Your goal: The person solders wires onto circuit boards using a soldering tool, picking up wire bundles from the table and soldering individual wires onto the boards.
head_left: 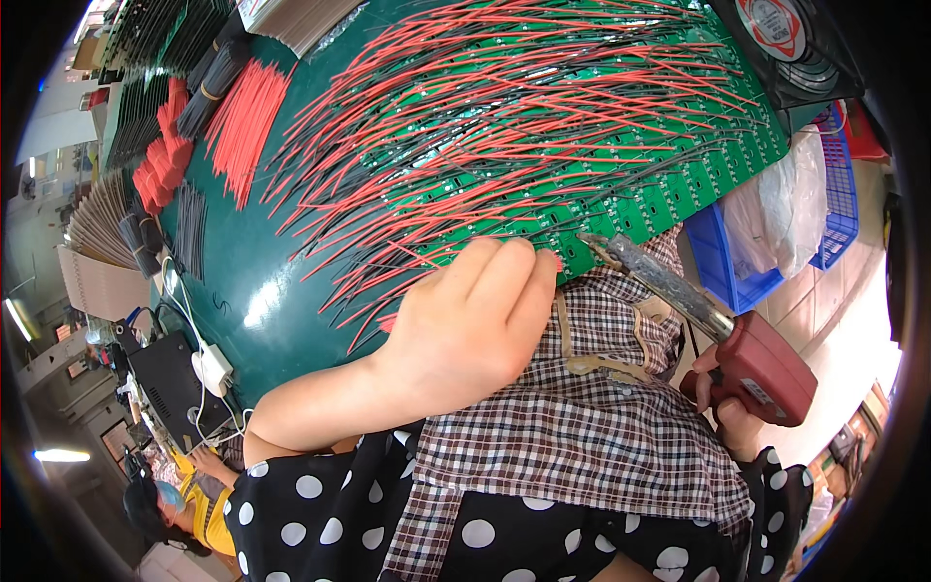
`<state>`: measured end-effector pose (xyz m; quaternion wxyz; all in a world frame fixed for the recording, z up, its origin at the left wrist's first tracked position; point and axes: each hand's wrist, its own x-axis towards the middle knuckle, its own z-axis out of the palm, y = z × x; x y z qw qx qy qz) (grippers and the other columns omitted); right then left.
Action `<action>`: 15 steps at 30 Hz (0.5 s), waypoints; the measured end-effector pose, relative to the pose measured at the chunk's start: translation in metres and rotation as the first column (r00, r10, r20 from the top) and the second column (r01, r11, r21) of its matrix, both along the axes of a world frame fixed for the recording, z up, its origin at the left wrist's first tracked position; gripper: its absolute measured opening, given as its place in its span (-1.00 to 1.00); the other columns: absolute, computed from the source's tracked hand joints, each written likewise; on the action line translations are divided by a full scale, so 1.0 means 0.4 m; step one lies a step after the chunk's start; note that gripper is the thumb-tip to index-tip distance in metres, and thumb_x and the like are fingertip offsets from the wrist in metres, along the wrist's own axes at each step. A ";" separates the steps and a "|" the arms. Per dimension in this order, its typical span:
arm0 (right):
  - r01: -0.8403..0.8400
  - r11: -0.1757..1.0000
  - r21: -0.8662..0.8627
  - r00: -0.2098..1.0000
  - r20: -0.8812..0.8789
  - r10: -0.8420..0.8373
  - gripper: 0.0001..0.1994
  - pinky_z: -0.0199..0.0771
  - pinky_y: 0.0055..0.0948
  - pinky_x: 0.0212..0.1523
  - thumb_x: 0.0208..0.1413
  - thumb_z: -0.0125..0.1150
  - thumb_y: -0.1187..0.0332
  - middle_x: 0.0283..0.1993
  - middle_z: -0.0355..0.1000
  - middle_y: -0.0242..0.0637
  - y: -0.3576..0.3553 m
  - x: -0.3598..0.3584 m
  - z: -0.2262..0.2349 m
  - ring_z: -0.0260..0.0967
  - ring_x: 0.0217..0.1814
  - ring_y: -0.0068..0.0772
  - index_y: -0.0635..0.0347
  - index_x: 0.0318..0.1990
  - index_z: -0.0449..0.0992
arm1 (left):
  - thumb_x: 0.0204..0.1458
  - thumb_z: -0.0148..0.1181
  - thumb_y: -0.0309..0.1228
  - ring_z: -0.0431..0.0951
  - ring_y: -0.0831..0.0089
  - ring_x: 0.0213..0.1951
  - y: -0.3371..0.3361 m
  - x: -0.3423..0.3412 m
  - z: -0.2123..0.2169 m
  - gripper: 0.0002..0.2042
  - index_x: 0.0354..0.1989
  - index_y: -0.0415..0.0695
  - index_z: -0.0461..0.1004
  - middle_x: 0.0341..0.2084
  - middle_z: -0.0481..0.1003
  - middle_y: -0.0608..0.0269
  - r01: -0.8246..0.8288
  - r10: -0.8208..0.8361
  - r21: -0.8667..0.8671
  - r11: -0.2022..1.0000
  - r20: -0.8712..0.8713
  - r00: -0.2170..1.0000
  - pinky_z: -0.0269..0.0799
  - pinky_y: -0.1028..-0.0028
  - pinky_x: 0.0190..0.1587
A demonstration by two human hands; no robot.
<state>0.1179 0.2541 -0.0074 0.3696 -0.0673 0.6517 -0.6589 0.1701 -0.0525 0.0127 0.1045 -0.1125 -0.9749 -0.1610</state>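
Nearest the camera is a checked apron (582, 436) over a polka-dot sleeve, and low on the right the right hand (727, 412) is wrapped tight round the red grip of a soldering iron (718, 335), its crusty dark barrel angling up and left so the tip sits right at the near edge of the green circuit board panel (630, 209). Just left of that, the left hand (475, 325) is curled with its fingertips pressed down at the same board edge, pinching or pinning something there, though I can't tell exactly which lead it has. Past the hands the panel runs off to the far right, buried under a fan of red and black wires (504, 116) all sweeping out left over the dark green tabletop (242, 281). Further left are loose bundles of red wire (242, 121), and a fan (786, 39) sits at the far right corner. Honestly the risk looks like that hot tip being so close to the fingertips and to neighbouring insulation: a small slip could burn skin, melt a jacket, or bridge two pads.
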 end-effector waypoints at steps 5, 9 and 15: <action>-0.076 0.995 -0.069 0.994 0.076 0.081 -0.30 0.22 -0.59 -0.50 0.00 0.30 0.01 -0.06 0.38 -0.15 0.009 -0.011 0.002 0.25 -0.51 -0.56 0.36 0.13 0.23 | -0.27 0.23 -0.67 0.46 0.33 -0.46 -0.005 -0.016 0.002 -0.76 -0.32 -0.32 0.52 -0.46 0.42 0.19 -0.041 0.035 0.206 0.978 0.035 0.999 0.38 0.46 -0.46; -0.025 0.999 -0.036 0.997 0.074 0.028 -0.28 0.19 -0.62 -0.60 -0.03 0.32 -0.03 -0.11 0.38 -0.14 0.004 -0.011 0.005 0.24 -0.57 -0.57 0.37 0.10 0.23 | -0.27 0.24 -0.67 0.46 0.32 -0.47 0.008 -0.029 -0.005 -0.75 -0.31 -0.32 0.52 -0.47 0.42 0.19 -0.027 0.028 0.167 0.986 -0.005 1.000 0.38 0.45 -0.45; -0.043 0.999 0.021 0.996 0.076 0.041 -0.28 0.17 -0.64 -0.67 -0.07 0.32 -0.10 -0.26 0.40 -0.22 0.005 -0.012 0.010 0.22 -0.64 -0.60 0.40 0.00 0.28 | -0.29 0.25 -0.66 0.46 0.32 -0.49 0.014 -0.030 -0.006 -0.74 -0.32 -0.32 0.52 -0.47 0.43 0.18 0.011 -0.007 0.118 0.993 -0.033 0.999 0.38 0.46 -0.46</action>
